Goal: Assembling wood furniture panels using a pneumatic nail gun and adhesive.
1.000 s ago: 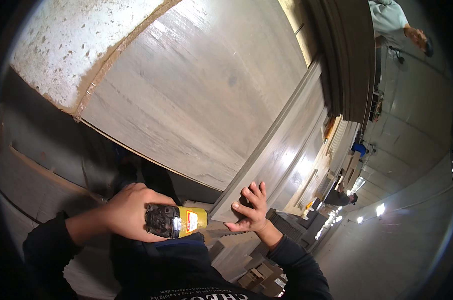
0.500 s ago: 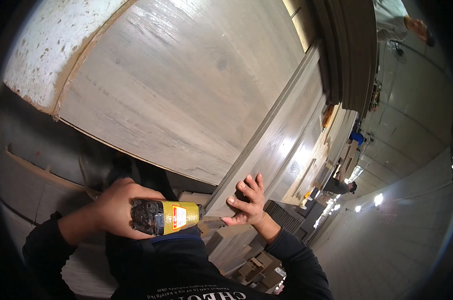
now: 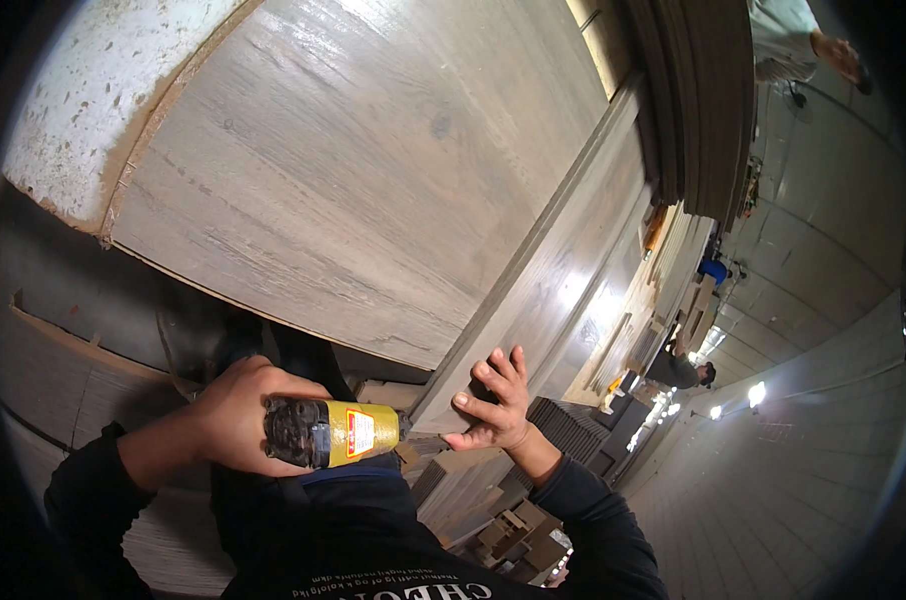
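Observation:
My left hand (image 3: 238,420) is closed around a yellow and black trim router (image 3: 363,434). The tool lies on its side, with its dark end at the near end of a long grey-brown wood-grain board (image 3: 533,320). On that board's face, close to the same end, rests my right hand (image 3: 495,405), its fingers spread and its thumb low by the corner. Whether the router's bit touches the edge is hidden. A wide wood-grain panel (image 3: 373,170) lies flat to the left of the board.
A worn, speckled white surface (image 3: 103,100) borders the panel at far left. Dark boards (image 3: 688,110) stand stacked at upper right. Farther off are an orange-handled tool (image 3: 656,230), cut wood pieces (image 3: 518,535) by my right arm, and a person in a dark top (image 3: 678,370).
Both hands and the router stay nearly in place. The view has shifted very slightly, and the glare on the wide panel looks weaker. A far-off person in blue has moved a little.

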Demonstrator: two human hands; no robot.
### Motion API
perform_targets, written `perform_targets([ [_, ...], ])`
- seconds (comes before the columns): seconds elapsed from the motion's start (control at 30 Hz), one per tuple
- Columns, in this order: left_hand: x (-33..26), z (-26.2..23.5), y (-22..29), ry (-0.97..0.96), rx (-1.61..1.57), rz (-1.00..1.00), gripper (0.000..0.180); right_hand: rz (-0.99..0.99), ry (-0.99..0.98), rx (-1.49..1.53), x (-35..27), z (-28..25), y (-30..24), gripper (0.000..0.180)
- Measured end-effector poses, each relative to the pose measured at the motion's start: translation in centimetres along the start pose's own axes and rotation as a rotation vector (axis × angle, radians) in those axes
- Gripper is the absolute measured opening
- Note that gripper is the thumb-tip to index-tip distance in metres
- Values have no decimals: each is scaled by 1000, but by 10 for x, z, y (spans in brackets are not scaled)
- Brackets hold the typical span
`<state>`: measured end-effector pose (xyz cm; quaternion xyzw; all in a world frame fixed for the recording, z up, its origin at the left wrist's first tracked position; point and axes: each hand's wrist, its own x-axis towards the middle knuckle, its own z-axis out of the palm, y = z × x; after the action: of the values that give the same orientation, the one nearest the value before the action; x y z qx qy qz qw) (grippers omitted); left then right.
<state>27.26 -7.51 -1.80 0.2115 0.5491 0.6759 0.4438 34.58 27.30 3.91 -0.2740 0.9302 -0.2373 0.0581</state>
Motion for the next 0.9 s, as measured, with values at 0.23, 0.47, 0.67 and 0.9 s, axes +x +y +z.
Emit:
perform_targets([
  [0.23,-2,15,14,67,79,4,31,32,-16,-16,0,-10,-5,49],
  [0.47,-42,23,150,373,599,33,32,419,122,-113,-40,-16,-47,64],
  [0.67,-15,-56,168,738,1419,341,50,1271,770,548,-156,3,-22,37],
  [0.9,27,-90,141,604,1651,78,63,1211,739,1106,-147,26,-16,37],
])
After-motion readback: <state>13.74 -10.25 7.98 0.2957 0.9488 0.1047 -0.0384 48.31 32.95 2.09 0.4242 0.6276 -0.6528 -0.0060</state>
